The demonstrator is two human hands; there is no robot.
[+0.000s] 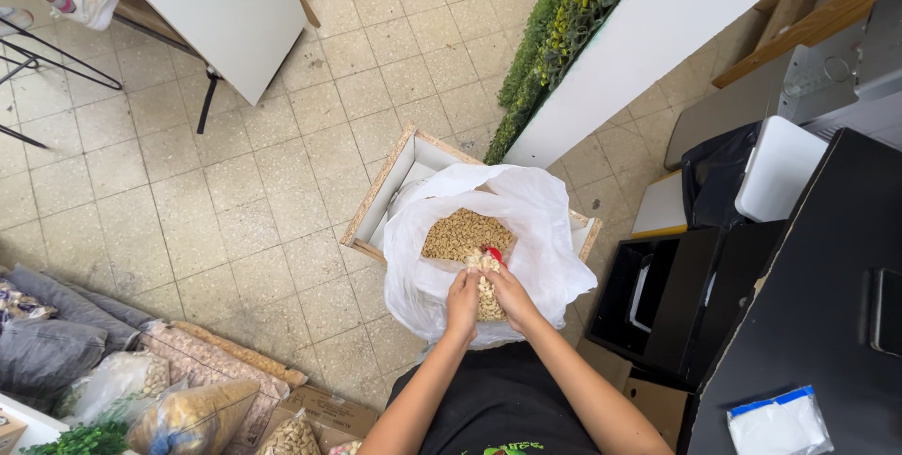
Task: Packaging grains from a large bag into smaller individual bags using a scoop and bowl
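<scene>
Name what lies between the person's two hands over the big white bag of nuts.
In the head view, a small clear bag of nuts sits between the left hand and right hand, held over the big white bag.

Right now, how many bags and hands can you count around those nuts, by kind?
Large white plastic bag of nuts: 1
Small clear bag of nuts being held: 1
Left hand: 1
Right hand: 1
Total: 4

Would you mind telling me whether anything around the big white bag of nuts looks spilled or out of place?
Nothing stands out: the nuts sit inside the white bag, both hands hold a small filled packet over it, and no nuts show on the floor.
</scene>
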